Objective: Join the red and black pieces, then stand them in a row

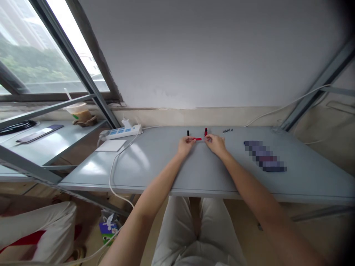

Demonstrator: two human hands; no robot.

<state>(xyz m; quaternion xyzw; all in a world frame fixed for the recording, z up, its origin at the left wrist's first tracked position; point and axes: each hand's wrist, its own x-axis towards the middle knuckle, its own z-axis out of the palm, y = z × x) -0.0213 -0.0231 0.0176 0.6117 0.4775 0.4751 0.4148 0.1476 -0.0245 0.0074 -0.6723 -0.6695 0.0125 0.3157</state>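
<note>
My left hand (185, 145) pinches a short, slim red stick-like piece (198, 139) that points to the right. Close beside its tip, the fingers of my right hand (216, 144) are pressed together; whatever lies between them is too small to make out. Just behind the right fingers stands a small red piece with a dark top (205, 130). A small black upright piece (188, 133) is behind my left hand. Several tiny dark pieces (227, 130) lie in a row to the right, near the wall.
The grey tabletop (155, 166) carries a power strip (120, 132), a white flat pad (111, 145) and a trailing white cable (111, 171) on the left. A pixelated flat object (264, 157) lies right. A drink cup (80, 111) stands on the side shelf. Another person's leg (55, 229) shows lower left.
</note>
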